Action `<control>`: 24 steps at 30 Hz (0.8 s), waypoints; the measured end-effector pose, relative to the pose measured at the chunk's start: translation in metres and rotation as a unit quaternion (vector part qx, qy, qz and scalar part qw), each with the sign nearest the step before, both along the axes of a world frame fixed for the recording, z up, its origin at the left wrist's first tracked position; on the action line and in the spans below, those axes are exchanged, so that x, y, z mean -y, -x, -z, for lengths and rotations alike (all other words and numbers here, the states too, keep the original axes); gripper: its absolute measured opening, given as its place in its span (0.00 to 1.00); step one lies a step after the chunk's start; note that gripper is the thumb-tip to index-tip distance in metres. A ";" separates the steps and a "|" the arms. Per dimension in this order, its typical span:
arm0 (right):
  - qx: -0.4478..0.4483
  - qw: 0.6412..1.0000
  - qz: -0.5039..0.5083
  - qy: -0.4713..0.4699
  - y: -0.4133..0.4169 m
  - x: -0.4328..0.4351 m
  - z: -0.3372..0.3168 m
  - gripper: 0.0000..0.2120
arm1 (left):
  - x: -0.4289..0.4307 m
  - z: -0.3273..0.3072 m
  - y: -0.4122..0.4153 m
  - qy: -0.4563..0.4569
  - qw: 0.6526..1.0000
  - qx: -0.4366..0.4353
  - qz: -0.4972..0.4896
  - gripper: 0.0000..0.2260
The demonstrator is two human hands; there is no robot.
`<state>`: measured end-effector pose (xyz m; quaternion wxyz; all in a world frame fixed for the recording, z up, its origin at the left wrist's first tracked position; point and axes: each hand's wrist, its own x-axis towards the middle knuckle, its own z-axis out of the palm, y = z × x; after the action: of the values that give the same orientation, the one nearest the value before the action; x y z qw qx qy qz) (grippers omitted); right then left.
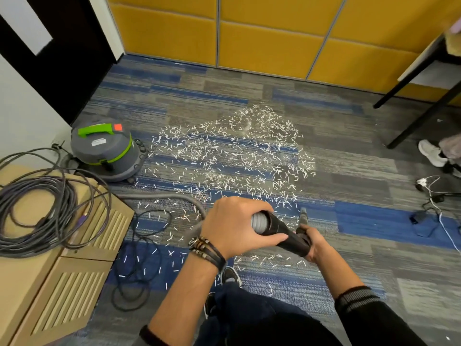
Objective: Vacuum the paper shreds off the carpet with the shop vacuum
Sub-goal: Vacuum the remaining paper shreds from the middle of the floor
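Note:
White paper shreds [232,156] lie scattered in a wide patch on the blue-grey carpet [361,171]. The grey and green shop vacuum [106,149] stands at the left edge of the patch. Its grey hose [174,197] runs across the carpet to a black wand [282,229]. My left hand [234,226] grips the wand where the hose joins it. My right hand [314,242] grips the wand lower down, near the narrow nozzle [303,216], which points down at the carpet by the shreds.
A cardboard box [50,283] with a coil of grey cable [37,208] sits at the left. A thin black cord [139,258] loops on the floor beside it. Black table legs [419,113], a white shoe [430,152] and white cables [434,196] are at the right. Yellow wall panels [269,33] close the far side.

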<state>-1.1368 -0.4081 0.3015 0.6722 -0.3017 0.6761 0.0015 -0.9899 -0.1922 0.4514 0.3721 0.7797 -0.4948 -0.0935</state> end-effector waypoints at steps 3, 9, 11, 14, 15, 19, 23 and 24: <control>0.008 1.000 0.000 -0.031 -0.006 -0.003 0.012 0.09 | -0.001 0.003 -0.010 -0.005 1.000 -0.010 -0.002 0.22; 0.028 0.996 0.057 -0.061 -0.002 -0.012 0.015 0.09 | 0.002 0.004 -0.040 -0.038 0.998 -0.059 -0.001 0.21; 0.026 0.997 0.057 -0.053 -0.007 -0.005 0.014 0.06 | 0.006 0.003 -0.045 -0.035 0.997 -0.066 -0.016 0.21; 0.034 0.996 0.053 -0.061 -0.020 0.005 0.014 0.06 | 0.013 -0.001 -0.049 -0.022 0.999 -0.034 -0.023 0.21; 0.031 0.997 0.048 -0.060 -0.027 0.006 0.012 0.06 | 0.014 -0.002 -0.050 -0.016 0.999 -0.023 -0.020 0.21; 0.042 0.996 0.052 -0.060 -0.040 0.003 0.016 0.07 | 0.011 -0.005 -0.056 -0.013 1.000 -0.013 -0.009 0.18; 0.043 0.994 0.066 -0.069 -0.029 -0.009 0.013 0.12 | 0.005 -0.003 -0.058 -0.032 0.998 -0.046 0.010 0.17; 0.042 0.994 0.075 -0.068 -0.023 -0.012 0.012 0.13 | 0.004 -0.002 -0.057 -0.043 0.998 -0.052 0.009 0.18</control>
<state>-1.1133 -0.3956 0.2891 0.7171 -0.2030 0.6666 -0.0154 -0.9332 -0.1960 0.4533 0.3624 0.7845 -0.4776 -0.1581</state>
